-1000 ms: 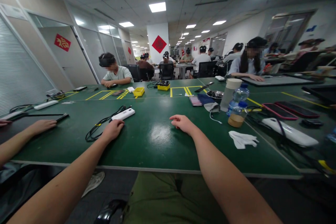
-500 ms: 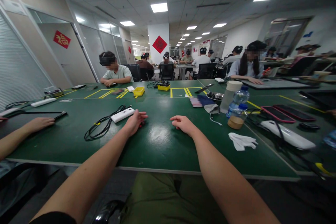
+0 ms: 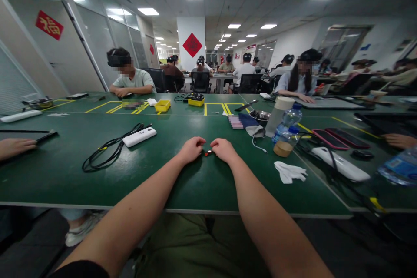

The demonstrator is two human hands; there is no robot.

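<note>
A small red and silvery thing (image 3: 207,153) shows low between my two hands; its exact kind is too small to make out. My left hand (image 3: 191,149) is closed with its fingers curled round the red side of it. From the other side my right hand (image 3: 223,150) pinches close at the silvery end, fingers bent inward. Both sets of fingertips are nearly together, just over the green table (image 3: 195,186). The fingers partly hide the thing.
Left of my hands lie a white power bank (image 3: 139,136) and a coiled black cable (image 3: 97,156). To the right are a white cloth glove (image 3: 289,172), plastic bottles (image 3: 286,128), a pale tumbler (image 3: 277,117) and phones (image 3: 330,139). Other people sit around the table.
My left hand has moved right, away from the power bank, bringing the small red thing up to my right hand. The view has shifted to the right.
</note>
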